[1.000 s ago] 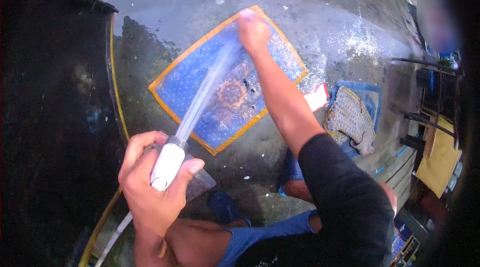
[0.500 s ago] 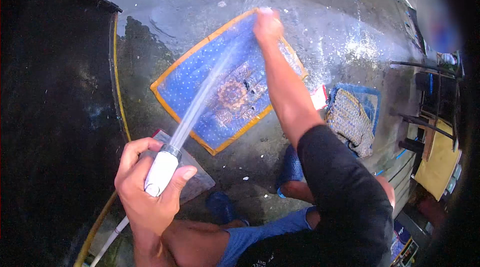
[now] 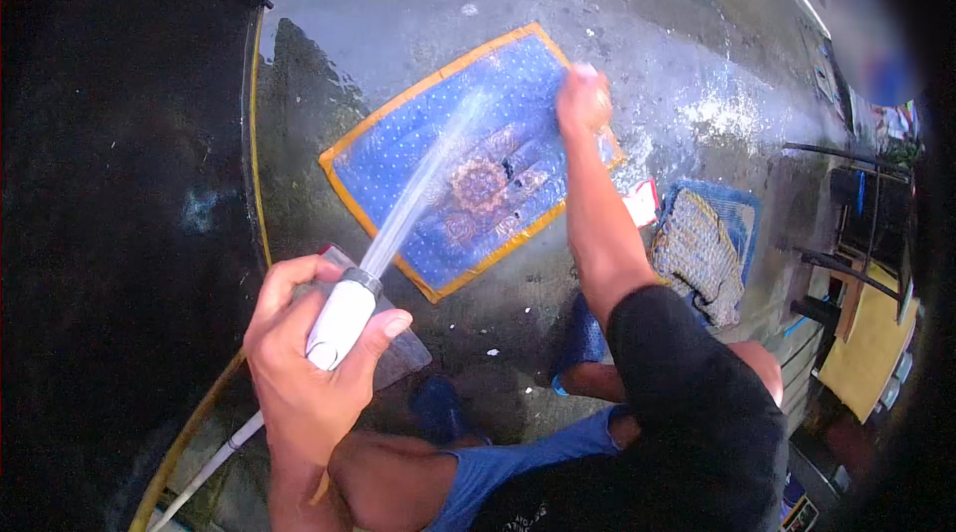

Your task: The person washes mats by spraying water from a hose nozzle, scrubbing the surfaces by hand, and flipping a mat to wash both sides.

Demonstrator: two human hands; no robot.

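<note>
My left hand (image 3: 314, 363) grips a white spray head (image 3: 344, 321) with a grey ring at its mouth. A stream of water (image 3: 423, 188) shoots from it onto a blue mat (image 3: 398, 148) with white dots, an orange border and a round flower pattern. The mat lies flat on the wet concrete. At the mat's right edge, my right hand (image 3: 584, 106) is closed in a fist, blurred by motion. What it holds, if anything, is hidden.
A crumpled woven mat (image 3: 697, 248) lies on a blue-edged mat (image 3: 749, 223) at right, beside a red-and-white packet (image 3: 642, 201). A white hose (image 3: 214, 462) trails at lower left. A dark surface (image 3: 119, 183) with a yellow edge fills the left. A rack (image 3: 866, 173) stands at far right.
My right hand has moved from the mat's top corner down along its right edge. The water stream keeps hitting the mat. The view has shifted slightly.
</note>
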